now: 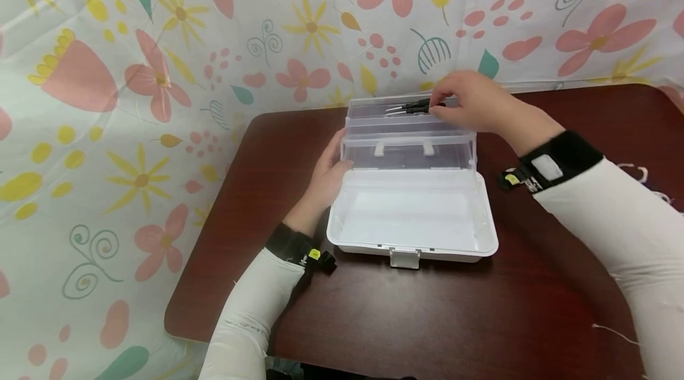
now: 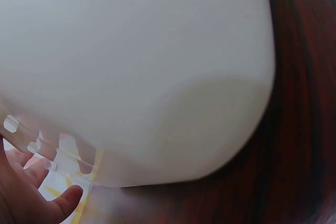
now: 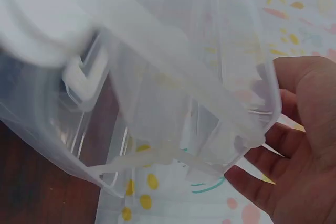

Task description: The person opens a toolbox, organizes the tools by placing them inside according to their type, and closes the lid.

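Observation:
A white storage box (image 1: 411, 217) stands unfolded on the table, its clear upper trays (image 1: 374, 124) raised at the back. Slim black-handled tools with thin metal shafts, like small screwdrivers (image 1: 408, 108), lie at the top tray. My right hand (image 1: 475, 101) pinches their handle ends between thumb and fingers. In the right wrist view, the fingers (image 3: 294, 98) reach behind a clear tray edge, and the tools cannot be made out. At the box's left side, my left hand (image 1: 328, 172) holds the clear tray edge, thumb in front; part of its fingers shows through the plastic.
A latch (image 1: 404, 257) hangs at the box's front. Pale cords (image 1: 641, 175) lie on the brown table (image 1: 427, 309) at the right, partly behind the right sleeve. A flower-printed curtain (image 1: 299, 29) hangs close behind and left of the table.

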`<act>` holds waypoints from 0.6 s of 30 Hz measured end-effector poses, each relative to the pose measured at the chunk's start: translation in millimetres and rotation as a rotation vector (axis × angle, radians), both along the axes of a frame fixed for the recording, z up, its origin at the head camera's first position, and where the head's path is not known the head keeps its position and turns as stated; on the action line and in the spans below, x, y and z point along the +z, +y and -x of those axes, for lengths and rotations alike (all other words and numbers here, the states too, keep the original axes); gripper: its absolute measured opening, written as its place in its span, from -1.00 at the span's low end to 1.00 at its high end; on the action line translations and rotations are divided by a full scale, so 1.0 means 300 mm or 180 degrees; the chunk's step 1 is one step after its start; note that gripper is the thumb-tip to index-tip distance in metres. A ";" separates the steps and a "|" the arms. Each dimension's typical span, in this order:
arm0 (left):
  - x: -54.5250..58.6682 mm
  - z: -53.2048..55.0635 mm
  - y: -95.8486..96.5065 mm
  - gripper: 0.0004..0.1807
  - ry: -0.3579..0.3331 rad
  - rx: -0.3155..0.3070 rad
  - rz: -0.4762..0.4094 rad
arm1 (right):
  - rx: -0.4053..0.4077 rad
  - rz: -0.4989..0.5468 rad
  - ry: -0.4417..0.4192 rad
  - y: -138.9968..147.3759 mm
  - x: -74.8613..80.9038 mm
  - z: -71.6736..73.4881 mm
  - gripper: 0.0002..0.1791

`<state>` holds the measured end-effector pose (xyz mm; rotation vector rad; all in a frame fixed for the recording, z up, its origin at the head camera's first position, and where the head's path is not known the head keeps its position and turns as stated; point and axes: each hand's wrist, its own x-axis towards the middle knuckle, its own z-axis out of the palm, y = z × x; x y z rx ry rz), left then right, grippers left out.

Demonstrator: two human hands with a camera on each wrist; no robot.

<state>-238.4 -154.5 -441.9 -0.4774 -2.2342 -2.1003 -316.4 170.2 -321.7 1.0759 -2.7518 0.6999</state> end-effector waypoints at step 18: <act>0.011 -0.003 0.014 -0.22 -0.0019 -0.0014 -0.0115 | -0.0880 0.0336 0.0406 0.340 -0.097 -0.183 -0.81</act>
